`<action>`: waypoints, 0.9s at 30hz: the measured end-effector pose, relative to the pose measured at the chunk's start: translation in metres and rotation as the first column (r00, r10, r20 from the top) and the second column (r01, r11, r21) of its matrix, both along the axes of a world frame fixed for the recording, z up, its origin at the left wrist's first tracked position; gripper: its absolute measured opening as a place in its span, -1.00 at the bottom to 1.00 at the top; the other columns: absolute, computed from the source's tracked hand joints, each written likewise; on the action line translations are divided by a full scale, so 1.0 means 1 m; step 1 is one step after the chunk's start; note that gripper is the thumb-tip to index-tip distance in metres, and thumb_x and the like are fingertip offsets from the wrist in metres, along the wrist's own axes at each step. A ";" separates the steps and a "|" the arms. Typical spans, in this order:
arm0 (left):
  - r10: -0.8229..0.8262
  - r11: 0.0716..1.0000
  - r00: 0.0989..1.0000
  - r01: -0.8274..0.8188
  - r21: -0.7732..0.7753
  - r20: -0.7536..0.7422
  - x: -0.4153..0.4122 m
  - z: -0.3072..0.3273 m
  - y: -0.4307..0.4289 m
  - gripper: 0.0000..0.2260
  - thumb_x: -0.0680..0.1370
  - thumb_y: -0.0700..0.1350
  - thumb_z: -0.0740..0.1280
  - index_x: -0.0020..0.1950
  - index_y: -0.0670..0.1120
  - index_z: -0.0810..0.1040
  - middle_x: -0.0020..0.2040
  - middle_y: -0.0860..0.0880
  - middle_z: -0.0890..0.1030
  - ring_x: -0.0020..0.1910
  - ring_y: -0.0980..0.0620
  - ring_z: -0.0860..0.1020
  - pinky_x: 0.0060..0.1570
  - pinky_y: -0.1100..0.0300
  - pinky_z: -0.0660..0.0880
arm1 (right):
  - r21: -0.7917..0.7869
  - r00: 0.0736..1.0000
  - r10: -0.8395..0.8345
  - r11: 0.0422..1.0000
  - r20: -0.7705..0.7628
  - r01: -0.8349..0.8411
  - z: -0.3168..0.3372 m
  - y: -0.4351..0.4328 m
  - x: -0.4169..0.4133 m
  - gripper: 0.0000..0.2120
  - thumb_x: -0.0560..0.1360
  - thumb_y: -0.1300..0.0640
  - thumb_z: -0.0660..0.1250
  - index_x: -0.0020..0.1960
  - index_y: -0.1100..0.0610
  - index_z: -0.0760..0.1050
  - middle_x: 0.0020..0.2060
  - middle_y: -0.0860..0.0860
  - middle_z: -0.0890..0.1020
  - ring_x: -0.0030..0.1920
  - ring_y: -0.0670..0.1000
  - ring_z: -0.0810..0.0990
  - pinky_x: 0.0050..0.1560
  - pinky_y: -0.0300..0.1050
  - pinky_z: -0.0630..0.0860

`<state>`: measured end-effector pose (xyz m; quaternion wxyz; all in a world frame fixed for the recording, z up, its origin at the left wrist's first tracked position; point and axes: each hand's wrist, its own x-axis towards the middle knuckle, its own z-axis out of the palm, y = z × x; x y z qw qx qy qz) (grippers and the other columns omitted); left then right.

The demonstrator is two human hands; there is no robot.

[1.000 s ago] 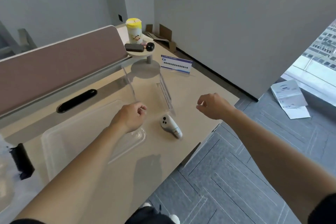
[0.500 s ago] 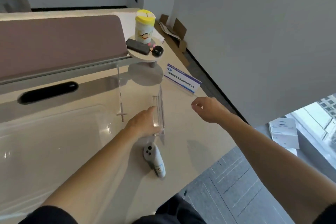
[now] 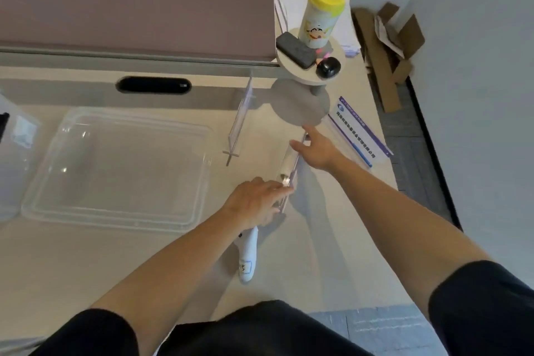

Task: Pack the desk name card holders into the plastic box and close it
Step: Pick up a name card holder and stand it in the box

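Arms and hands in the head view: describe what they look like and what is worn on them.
Both forearms are bare from above the elbow down. Each upper arm ends in a short black sleeve, plain, with no print visible. The left hand and right hand are bare: no gloves. No watch, ring or wristband shows on either, as far as the slightly blurred picture lets me tell.

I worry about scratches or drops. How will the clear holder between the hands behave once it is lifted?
The clear holder looks like rigid acrylic, so it probably stays flat, not floppy. Its glossy faces may be slippery; the left hand and right hand at opposite ends should help. It stands thin and edge-on, so it likely tips easily.
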<state>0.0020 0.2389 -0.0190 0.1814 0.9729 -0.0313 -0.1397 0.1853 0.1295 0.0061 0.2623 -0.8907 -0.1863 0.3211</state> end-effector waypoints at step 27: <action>0.168 0.955 0.976 -0.196 0.222 0.136 -0.023 0.101 0.008 -0.70 0.59 0.05 0.29 0.26 -0.06 0.52 0.11 -0.04 0.66 0.07 -0.13 0.58 -0.03 0.15 0.36 | 0.420 0.871 -0.008 0.874 -0.490 0.245 0.062 0.043 -0.032 -0.30 0.50 -0.13 0.42 0.49 -0.37 0.12 0.54 -0.01 0.22 0.38 0.23 0.34 0.28 0.44 0.37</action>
